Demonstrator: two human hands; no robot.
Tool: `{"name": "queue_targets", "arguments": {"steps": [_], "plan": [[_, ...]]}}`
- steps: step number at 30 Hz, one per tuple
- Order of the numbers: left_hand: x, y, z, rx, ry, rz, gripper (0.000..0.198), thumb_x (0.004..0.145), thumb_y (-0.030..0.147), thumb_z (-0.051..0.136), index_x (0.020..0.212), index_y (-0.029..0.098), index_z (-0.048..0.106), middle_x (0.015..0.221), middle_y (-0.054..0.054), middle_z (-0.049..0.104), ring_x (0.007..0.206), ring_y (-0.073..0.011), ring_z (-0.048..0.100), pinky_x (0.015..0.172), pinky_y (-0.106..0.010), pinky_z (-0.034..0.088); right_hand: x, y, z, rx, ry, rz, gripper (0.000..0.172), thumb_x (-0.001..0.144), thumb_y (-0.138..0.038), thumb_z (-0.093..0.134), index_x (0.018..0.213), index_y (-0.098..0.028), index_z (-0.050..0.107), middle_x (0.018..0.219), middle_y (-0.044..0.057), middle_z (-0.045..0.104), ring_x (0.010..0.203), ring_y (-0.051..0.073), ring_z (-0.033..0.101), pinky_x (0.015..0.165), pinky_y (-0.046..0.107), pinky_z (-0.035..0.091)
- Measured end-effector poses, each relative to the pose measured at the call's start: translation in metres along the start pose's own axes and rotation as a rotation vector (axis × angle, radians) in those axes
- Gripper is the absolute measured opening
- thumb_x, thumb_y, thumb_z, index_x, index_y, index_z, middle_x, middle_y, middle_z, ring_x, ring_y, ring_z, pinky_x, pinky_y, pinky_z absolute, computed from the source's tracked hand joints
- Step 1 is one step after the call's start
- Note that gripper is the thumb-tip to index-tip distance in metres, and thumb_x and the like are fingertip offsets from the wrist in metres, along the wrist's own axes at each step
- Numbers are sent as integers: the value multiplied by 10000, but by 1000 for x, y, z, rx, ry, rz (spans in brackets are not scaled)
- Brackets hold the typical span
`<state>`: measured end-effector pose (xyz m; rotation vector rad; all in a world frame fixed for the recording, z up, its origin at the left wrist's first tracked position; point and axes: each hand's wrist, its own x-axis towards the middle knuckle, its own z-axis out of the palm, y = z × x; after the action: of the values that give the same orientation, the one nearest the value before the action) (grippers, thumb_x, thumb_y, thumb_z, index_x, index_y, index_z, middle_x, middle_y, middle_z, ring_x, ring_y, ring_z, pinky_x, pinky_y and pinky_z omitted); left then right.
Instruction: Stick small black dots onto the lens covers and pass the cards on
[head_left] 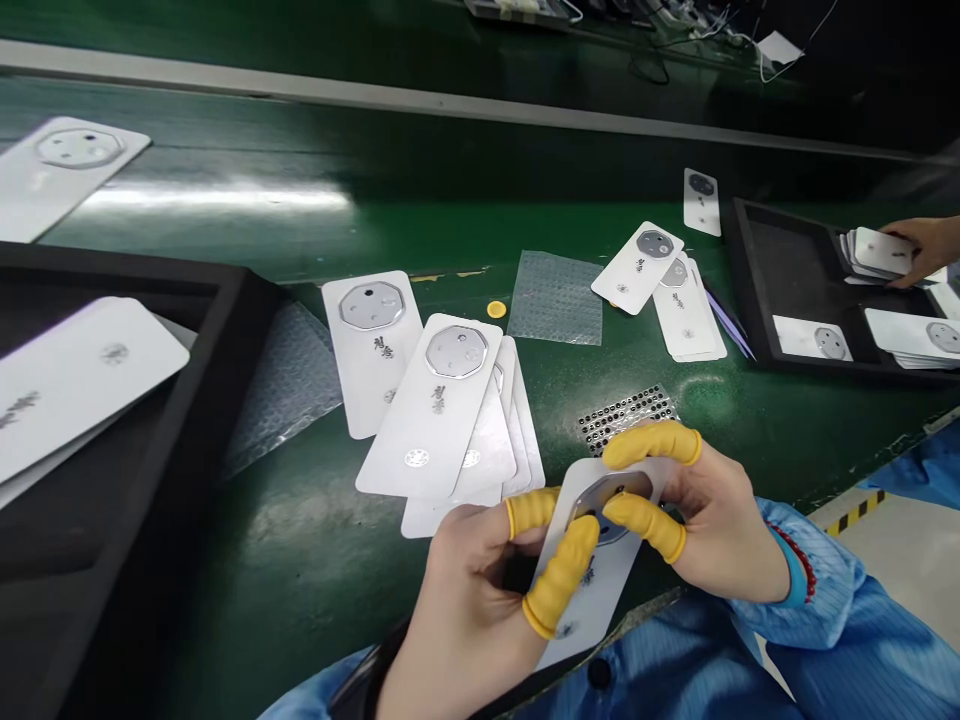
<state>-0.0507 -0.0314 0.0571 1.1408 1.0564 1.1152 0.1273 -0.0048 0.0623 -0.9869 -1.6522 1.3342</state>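
The panel (600,602) is gripped by fingers (559,585) of the left hand (472,610) and right hand (724,520) at the near edge of the desk (300,570), long axis slanted, camera end (630,482) pointed forward and rightward.

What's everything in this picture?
Phone covers: many, white, on table, in trays, one held
Trays: two, black, left and right
Bubble wrap sheets: two, clear, left and middle
Dotted sheet: one, black dots, right of middle
Disc: one, yellow, middle
Stick: one, purple, beside right tray
Table: one, green, underneath
Cables: several, mixed, top right
Floor tape: one strip, yellow-black, lower right
Another person's hand: one, at right tray
Own sleeves: two, blue, bottom
Left grip, right grip: two hands, yellow finger caps, on held cover
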Motion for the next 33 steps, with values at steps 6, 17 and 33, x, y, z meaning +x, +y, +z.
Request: {"name": "queue_targets", "arguments": {"steps": [6, 17, 33], "plan": [[1, 2, -6, -2, -49, -71, 162, 733, 224, 790, 610, 169, 699, 476, 20, 570, 426, -93, 507, 431, -160, 456, 0, 1, -1, 34, -24, 41, 265, 924, -163, 658, 1155, -278, 599, 1060, 4, 698, 979, 144, 712, 812, 251, 603], [2, 4, -1, -158, 3, -227, 143, 785, 239, 748, 655, 180, 748, 583, -27, 713, 471, -132, 642, 446, -179, 536, 8, 6, -4, -300, 45, -392, 151, 938, -186, 626, 1085, -198, 660, 1171, 104, 653, 1050, 194, 662, 846, 344, 606], [2, 9, 2, -354, 13, -184, 89, 809, 293, 765, 866, 271, 829, 715, -16, 793, 525, -148, 710, 518, -181, 582, 6, 6, -15, -901, -101, -751, 188, 984, -210, 535, 1002, -118, 699, 1173, 172, 717, 1301, 292, 559, 1064, 528, 482]]}}
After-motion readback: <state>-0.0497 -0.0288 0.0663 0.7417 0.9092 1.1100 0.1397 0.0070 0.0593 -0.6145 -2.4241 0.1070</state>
